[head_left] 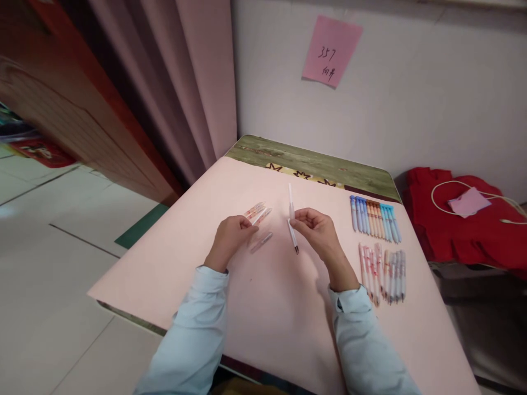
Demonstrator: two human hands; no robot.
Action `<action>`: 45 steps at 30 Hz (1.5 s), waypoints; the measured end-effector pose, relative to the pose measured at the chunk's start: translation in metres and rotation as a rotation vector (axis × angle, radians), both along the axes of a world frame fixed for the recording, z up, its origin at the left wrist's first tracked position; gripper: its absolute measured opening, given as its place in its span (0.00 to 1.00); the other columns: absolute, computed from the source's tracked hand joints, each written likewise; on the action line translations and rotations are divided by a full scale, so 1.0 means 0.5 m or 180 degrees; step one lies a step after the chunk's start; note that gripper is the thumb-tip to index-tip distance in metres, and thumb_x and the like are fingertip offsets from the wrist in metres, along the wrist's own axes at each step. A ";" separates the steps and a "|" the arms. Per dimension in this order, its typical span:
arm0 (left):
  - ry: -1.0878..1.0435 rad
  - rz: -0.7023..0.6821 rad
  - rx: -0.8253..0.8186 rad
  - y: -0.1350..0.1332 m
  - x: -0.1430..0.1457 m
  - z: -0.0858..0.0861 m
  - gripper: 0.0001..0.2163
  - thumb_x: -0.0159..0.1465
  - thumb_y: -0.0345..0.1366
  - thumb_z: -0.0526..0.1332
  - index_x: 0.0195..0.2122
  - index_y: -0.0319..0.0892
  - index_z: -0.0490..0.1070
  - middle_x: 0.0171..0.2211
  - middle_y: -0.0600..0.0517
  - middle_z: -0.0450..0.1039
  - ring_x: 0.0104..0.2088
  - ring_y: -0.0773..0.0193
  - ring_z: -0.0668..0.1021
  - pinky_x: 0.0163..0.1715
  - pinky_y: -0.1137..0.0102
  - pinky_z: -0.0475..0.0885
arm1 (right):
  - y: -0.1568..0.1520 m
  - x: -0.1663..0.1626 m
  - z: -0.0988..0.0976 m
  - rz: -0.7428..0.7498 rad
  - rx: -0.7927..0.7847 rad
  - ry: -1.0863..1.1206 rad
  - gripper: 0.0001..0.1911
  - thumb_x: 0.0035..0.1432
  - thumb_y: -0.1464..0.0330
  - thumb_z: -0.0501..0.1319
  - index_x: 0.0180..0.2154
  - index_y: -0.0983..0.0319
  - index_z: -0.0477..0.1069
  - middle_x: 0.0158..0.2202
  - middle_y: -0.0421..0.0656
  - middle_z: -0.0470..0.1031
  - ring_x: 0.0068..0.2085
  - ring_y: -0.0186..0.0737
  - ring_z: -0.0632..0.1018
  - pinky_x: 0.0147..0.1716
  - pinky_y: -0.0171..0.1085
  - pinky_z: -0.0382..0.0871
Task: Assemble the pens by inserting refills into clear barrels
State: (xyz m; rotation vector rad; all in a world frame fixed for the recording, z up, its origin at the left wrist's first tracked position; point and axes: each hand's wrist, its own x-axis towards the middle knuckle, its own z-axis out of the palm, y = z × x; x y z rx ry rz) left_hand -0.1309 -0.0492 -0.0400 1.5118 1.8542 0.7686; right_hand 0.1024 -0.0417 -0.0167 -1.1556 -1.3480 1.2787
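My left hand (pixel 231 236) is closed around a patterned pink pen barrel (pixel 254 210) that sticks out to the upper right. A second clear pen part (pixel 261 242) lies on the pink sheet (pixel 272 307) just below those fingers. My right hand (pixel 317 229) pinches a thin white refill (pixel 292 215), held nearly upright, its dark tip pointing down toward the sheet. The two hands are a short way apart above the middle of the table.
Right of my hands lie two rows of assembled pens: blue and orange ones (pixel 374 218) farther off, pink and grey ones (pixel 382 271) nearer. A red cloth (pixel 465 230) with a white cable and pink note sits at right. A pink paper (pixel 331 50) hangs on the wall.
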 end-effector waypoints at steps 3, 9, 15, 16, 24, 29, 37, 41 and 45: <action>0.0455 -0.0184 -0.0311 -0.003 0.004 0.011 0.07 0.53 0.40 0.67 0.25 0.43 0.75 0.24 0.53 0.74 0.27 0.62 0.73 0.27 0.68 0.60 | 0.005 0.005 -0.003 -0.0064 -0.0123 0.0064 0.16 0.45 0.60 0.73 0.33 0.62 0.75 0.28 0.40 0.77 0.29 0.34 0.74 0.31 0.34 0.68; 0.0590 -0.0189 -0.0484 -0.005 0.012 0.019 0.06 0.51 0.39 0.68 0.26 0.44 0.74 0.26 0.52 0.74 0.28 0.61 0.73 0.26 0.68 0.59 | 0.018 0.038 -0.003 -0.0566 -0.0247 0.0148 0.17 0.43 0.61 0.72 0.34 0.63 0.74 0.26 0.40 0.77 0.28 0.35 0.74 0.31 0.35 0.67; -0.0131 0.0120 0.0280 -0.008 0.027 0.019 0.09 0.55 0.42 0.66 0.24 0.43 0.72 0.21 0.55 0.69 0.24 0.65 0.69 0.25 0.69 0.60 | 0.017 0.054 0.005 -0.0457 -0.0329 -0.0056 0.15 0.44 0.62 0.70 0.32 0.63 0.72 0.25 0.40 0.76 0.28 0.34 0.74 0.31 0.35 0.67; -0.0549 0.0147 0.0457 -0.010 0.037 0.021 0.09 0.56 0.43 0.66 0.26 0.43 0.73 0.21 0.55 0.69 0.23 0.66 0.69 0.25 0.70 0.60 | 0.015 0.047 0.004 -0.0326 -0.0373 -0.0106 0.15 0.44 0.62 0.70 0.32 0.63 0.72 0.25 0.39 0.75 0.27 0.34 0.74 0.31 0.35 0.67; -0.2696 0.0002 0.0158 -0.032 0.114 0.028 0.13 0.53 0.43 0.71 0.34 0.38 0.79 0.23 0.52 0.73 0.23 0.67 0.71 0.19 0.73 0.62 | -0.013 -0.031 -0.010 0.0489 -0.0447 -0.0737 0.10 0.47 0.63 0.68 0.30 0.62 0.74 0.26 0.40 0.77 0.26 0.34 0.74 0.25 0.32 0.65; -0.2941 0.0095 0.0110 -0.034 0.114 0.027 0.13 0.51 0.40 0.73 0.33 0.38 0.78 0.25 0.52 0.76 0.24 0.68 0.74 0.26 0.72 0.67 | -0.019 -0.036 -0.001 0.0517 -0.0350 -0.0711 0.13 0.48 0.59 0.69 0.31 0.62 0.75 0.27 0.42 0.78 0.28 0.35 0.76 0.28 0.33 0.67; -0.3424 0.0250 0.0166 -0.027 0.089 0.036 0.14 0.54 0.42 0.71 0.36 0.38 0.77 0.34 0.47 0.79 0.30 0.66 0.77 0.32 0.69 0.73 | 0.004 0.023 -0.008 -0.0125 -0.0124 -0.2681 0.10 0.50 0.61 0.68 0.23 0.59 0.74 0.22 0.39 0.76 0.26 0.36 0.74 0.26 0.34 0.61; -0.3499 0.0257 0.0122 -0.026 0.090 0.034 0.15 0.54 0.43 0.71 0.36 0.38 0.76 0.34 0.47 0.78 0.30 0.66 0.77 0.30 0.70 0.72 | 0.008 0.011 -0.021 0.0046 -0.0251 -0.3518 0.10 0.47 0.61 0.70 0.23 0.59 0.76 0.24 0.42 0.78 0.29 0.40 0.76 0.28 0.35 0.61; -0.3545 0.0148 -0.0018 -0.030 0.103 0.033 0.13 0.54 0.42 0.72 0.34 0.38 0.76 0.33 0.49 0.77 0.29 0.67 0.76 0.29 0.71 0.71 | 0.005 -0.003 -0.018 0.0229 -0.0299 -0.3764 0.07 0.51 0.65 0.66 0.25 0.61 0.78 0.26 0.46 0.79 0.32 0.42 0.78 0.31 0.36 0.64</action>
